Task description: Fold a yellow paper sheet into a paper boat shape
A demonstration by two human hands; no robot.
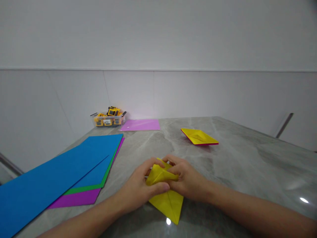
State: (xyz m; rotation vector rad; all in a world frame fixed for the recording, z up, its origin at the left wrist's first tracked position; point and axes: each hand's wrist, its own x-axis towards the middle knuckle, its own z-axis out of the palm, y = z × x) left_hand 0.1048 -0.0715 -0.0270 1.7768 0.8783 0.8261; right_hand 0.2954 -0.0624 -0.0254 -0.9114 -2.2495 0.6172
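A grey marbled table [247,158] fills the lower frame. At the left, a stack of blue, green and purple sheets [61,175] is cut off by the frame edge. At lower centre, a yellow folded paper [166,201] is gripped by both hands: the left hand [136,190] is curled over its upper fold, thumb pressed across it, and the right hand [185,180] is closed on the same fold. The fold's detail is hidden by the fingers [158,187]. A finished yellow paper boat [198,137] lies right of centre, a pink sheet [141,125] behind.

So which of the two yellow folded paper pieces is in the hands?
The near yellow folded paper, gripped by the left hand and right hand. The other, the yellow paper boat, lies untouched farther back on the table.
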